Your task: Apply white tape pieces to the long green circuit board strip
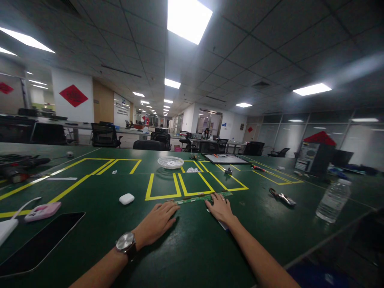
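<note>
Long narrow circuit board flat on tabletop, toward near edge. Left hand released, palm down, fingertips at board's left end. Right hand released, fingertips on right part. Likely light, thin, bendy, fragile: hold by long edges, both ends.

mat: matt green | bottle: clear plastic | watch: shiny metal | basket: white plastic

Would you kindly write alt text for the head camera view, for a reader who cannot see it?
The left hand and right hand rest flat on a green table, fingertips at a long circuit strip. An earbud case, basket and water bottle lie nearby.
</note>
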Motion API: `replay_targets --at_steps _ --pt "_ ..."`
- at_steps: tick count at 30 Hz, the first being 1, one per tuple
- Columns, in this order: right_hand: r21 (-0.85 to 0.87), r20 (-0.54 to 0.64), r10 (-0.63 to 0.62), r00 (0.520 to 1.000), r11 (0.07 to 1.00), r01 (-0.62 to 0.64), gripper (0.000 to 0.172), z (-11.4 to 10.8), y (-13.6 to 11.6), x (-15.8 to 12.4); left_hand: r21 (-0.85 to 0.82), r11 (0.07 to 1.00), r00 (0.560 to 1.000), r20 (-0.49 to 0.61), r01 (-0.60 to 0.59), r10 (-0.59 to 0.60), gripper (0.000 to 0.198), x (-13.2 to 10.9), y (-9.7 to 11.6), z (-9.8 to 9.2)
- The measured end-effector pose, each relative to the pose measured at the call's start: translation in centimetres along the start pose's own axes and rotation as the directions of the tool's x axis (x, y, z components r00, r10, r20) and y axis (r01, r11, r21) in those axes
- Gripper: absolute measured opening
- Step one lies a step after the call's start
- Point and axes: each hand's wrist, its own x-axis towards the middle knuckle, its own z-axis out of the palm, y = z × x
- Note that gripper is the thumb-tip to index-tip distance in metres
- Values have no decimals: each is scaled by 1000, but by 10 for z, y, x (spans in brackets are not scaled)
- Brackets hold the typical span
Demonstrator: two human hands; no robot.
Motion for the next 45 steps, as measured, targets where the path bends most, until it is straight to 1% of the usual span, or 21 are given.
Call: replay_targets --at_steps 3,6,8,9,11,14,16,18,21,23,25,27,29,31,32,33,35,38,40,43,45 --pt "29 -38 7 999 1000 -6 59 -4 0 0 -18 1000 1000 5 8 -8 39 1 4 -3" --pt "65 -181 -11 983 998 23 48 -12 2 0 -22 999 1000 13 23 -23 39 2 8 -6" --pt "43 -258 -13 966 999 25 42 -19 4 -2 -20 999 1000 6 25 -25 39 2 9 -8" --pt "20 -260 -11 966 1000 17 38 -22 5 -4 -18 1000 1000 2 23 -23 39 2 10 -8" --pt "-33 -200 -28 979 999 22 30 -27 6 -10 -17 1000 1000 1 18 -18 39 2 11 -8" --pt "-86 -94 -170 981 983 162 23 -30 1 -20 -11 1000 1000 17 17 -17 39 2 10 -8" --pt "-46 -65 -299 952 954 297 22 -31 -5 -24 -6 1000 1000 19 19 -18 38 2 9 -7" --pt "72 -51 -419 906 904 422 21 -32 -13 -28 -7 1000 1000 13 19 -18 38 2 9 -7" --pt "258 -36 -601 799 767 588 18 -35 -25 -34 -11 1000 1000 15 19 -19 39 2 9 -5" --pt "319 -33 -683 729 684 656 18 -38 -31 -38 -14 1000 999 28 22 -21 39 2 9 -5" --pt "343 -43 -710 703 650 678 19 -39 -33 -41 -19 999 999 37 26 -25 39 2 9 -5" --pt "346 -77 -689 721 660 667 19 -39 -34 -39 -21 999 999 37 25 -25 39 2 8 -4" --pt "310 -137 -602 787 729 611 19 -38 -32 -34 -17 1000 999 31 24 -24 40 3 7 -2" --pt "222 -192 -447 873 847 483 23 -36 -30 -24 -8 1000 1000 21 24 -23 42 3 5 0" --pt "167 -199 -365 910 902 398 30 -34 -28 -19 -4 1000 1000 14 24 -24 42 3 5 1" --pt "113 -185 -290 939 943 314 39 -33 -27 -14 -1 1000 1000 6 25 -25 43 3 4 2" --pt "30 -97 -181 979 982 185 54 -28 -25 -4 -2 1000 999 -11 30 -30 44 3 4 3" --pt "-13 57 -109 992 994 110 62 -21 -23 6 -15 999 998 -44 51 -52 45 4 5 1" --pt "-3 96 -124 988 992 125 64 -17 -21 8 -26 997 995 -72 74 -75 43 4 6 -1" --pt "78 98 -231 968 971 224 62 -15 -24 7 -37 994 987 -119 106 -110 42 7 6 -4" --pt "172 105 -345 933 930 324 57 -15 -30 4 -38 993 983 -143 113 -117 42 9 6 -6"
